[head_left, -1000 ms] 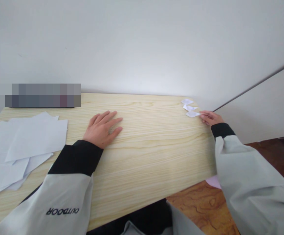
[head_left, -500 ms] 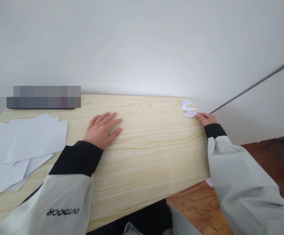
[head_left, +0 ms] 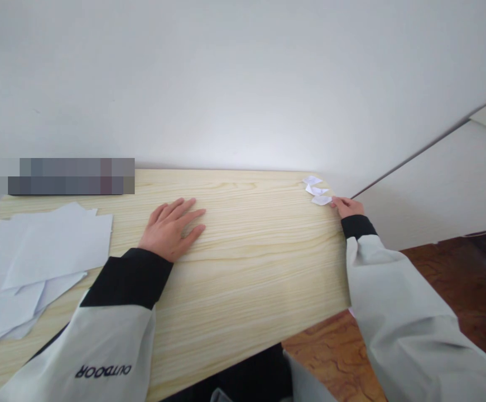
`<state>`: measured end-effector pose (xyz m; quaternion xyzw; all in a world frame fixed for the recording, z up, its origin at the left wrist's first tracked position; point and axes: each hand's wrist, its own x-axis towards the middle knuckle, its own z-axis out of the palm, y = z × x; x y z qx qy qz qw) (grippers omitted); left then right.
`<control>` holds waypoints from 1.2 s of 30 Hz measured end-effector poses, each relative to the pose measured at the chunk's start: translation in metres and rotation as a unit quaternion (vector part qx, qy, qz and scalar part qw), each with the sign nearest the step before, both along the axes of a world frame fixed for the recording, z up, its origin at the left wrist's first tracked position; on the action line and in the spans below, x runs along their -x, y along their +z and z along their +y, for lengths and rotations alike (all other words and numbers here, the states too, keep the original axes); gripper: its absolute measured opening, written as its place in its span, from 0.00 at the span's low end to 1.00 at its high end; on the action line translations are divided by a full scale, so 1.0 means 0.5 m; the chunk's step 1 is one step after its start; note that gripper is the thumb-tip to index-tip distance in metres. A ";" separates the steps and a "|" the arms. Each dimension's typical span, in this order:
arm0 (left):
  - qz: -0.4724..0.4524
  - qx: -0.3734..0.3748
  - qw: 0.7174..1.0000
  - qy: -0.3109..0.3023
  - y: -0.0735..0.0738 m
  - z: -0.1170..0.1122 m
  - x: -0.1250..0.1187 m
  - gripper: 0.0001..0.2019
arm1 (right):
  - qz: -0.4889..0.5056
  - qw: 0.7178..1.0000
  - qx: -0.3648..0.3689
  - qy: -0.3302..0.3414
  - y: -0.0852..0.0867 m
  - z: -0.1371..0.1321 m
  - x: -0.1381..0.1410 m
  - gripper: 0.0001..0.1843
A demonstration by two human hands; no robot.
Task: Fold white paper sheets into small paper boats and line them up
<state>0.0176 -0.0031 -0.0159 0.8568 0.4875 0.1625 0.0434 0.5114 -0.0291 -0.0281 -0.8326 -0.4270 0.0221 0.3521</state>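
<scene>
- White folded paper point(head_left: 322, 200), the front one of three at the right of the frame, is lying on the tabletop point(head_left: 246, 268), its right tip meeting the right hand point(head_left: 349, 206), whose fingers are pinching it and hiding its very end.
- Two more folded papers point(head_left: 317, 190) are lying just behind it, towards the table's far right corner.
- Left of centre, the left hand point(head_left: 166, 231) is resting palm down, fingers spread.
- Loose sheets point(head_left: 58, 245) are overlapping at the frame's left.
- Pixelation is obscuring an object point(head_left: 71, 186) at upper left.
- Behind everything, a pale wall point(head_left: 243, 84) is rising.
</scene>
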 end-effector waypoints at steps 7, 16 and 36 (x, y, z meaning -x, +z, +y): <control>0.002 0.009 1.000 0.006 0.002 -0.001 0.000 0.22 | 0.006 1.000 -0.004 -0.028 -0.001 0.004 0.012 0.19; 0.010 0.005 1.000 -0.002 0.002 0.000 -0.001 0.23 | -0.002 1.000 -0.013 -0.028 0.000 -0.002 0.012 0.19; 0.007 0.008 1.000 -0.001 0.003 0.000 -0.001 0.23 | -0.037 0.991 -0.046 -0.117 -0.011 -0.014 0.075 0.15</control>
